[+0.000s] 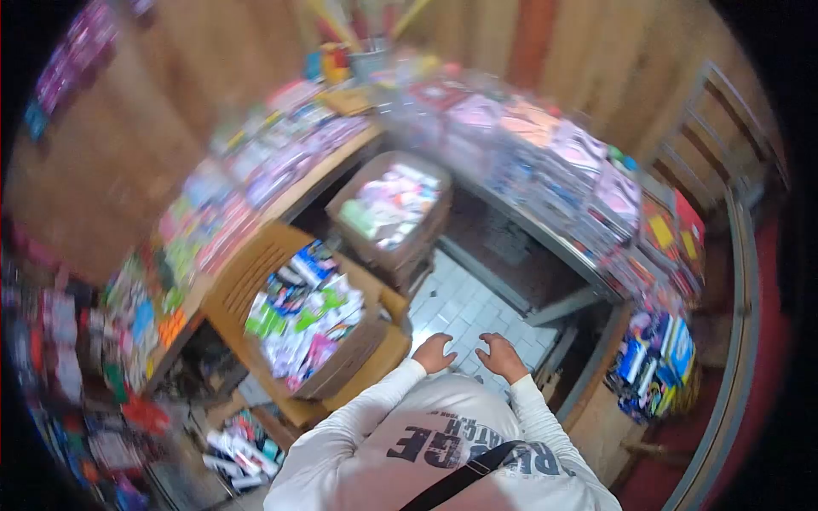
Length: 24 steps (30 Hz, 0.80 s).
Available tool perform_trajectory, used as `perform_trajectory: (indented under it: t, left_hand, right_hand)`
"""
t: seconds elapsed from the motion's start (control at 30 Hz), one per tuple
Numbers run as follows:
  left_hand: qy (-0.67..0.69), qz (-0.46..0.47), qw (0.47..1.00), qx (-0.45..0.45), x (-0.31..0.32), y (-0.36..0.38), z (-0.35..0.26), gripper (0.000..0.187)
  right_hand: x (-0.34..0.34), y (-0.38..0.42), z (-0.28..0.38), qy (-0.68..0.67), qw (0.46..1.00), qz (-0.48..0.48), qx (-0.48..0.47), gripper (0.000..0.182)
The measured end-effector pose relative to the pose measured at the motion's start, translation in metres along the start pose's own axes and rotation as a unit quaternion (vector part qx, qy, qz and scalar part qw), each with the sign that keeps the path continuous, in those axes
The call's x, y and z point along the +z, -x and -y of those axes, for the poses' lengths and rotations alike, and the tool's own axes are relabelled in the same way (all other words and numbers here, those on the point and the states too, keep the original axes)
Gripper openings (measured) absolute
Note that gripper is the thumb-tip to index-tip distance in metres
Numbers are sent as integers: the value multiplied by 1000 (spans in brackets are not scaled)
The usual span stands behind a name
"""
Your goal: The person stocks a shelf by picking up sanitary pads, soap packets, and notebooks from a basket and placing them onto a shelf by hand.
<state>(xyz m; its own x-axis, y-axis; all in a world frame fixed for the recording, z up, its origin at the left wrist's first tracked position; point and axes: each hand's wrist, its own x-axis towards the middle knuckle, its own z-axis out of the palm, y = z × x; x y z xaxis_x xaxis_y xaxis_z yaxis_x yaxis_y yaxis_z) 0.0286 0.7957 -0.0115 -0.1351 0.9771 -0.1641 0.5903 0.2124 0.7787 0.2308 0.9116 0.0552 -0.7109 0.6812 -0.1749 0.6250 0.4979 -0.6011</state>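
Observation:
My left hand (pixel 434 353) is raised in front of my body, its fingers loosely curved and apart, holding nothing. Beside it, separated by a small gap, my right hand (pixel 504 357) is likewise empty with fingers apart. Nearest to my left hand is a yellow plastic chair (pixel 365 372). On its seat stands an open cardboard box (pixel 342 375) full of white, green and blue packets (pixel 311 315). Farther ahead, a second cardboard box (pixel 426 235) holds a pile of mixed small packets (pixel 397 201).
White tiles (pixel 477 315) cover the floor ahead. Counters with blurred packaged goods (pixel 294 166) and stacked bundles (pixel 545 153) run along both sides. A bag of colourful packets (pixel 652 366) sits at the right. More packets (pixel 243 447) lie low at the left. A metal frame (pixel 745 289) stands far right.

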Motion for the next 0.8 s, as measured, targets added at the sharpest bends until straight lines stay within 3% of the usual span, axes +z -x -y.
perform_trajectory:
  t: [0.07,0.17,0.23,0.3,0.37,0.53,0.63,0.67,0.77,0.8]
  left_hand:
    - [53,-61,996,-24,-38,24,11,50]
    - [105,-194,974,-59,-91,60,51,45]
    - [83,-391,912,-86,-126,84,69,40]
    - [100,-480,850,-193,-167,110,96,38]
    - [174,-542,770,-288,-175,112,184,42]
    - [59,-544,725,-419,-224,120,284,66]
    - [158,-459,744,-460,-242,109,329,69]
    - [223,-439,718,-491,-231,93,379,71]
    - [176,-368,771,-489,-211,70,456,69]
    - [57,-325,839,-433,-220,81,432,62]
  right_hand:
    - [12,-25,43,20,997,79,-3,44]
    - [47,-60,92,51,989,107,-88,44]
    - [59,-79,136,78,980,145,-114,45]
    - [75,-92,171,89,971,164,-147,46]
    - [91,-104,197,87,965,168,-184,46]
    - [111,-121,242,113,952,223,-176,42]
    - [115,-123,252,129,951,229,-160,41]
    - [119,-124,246,129,952,224,-163,41]
    - [124,-125,235,121,954,220,-164,41]
    - [123,-126,233,116,954,220,-164,41]
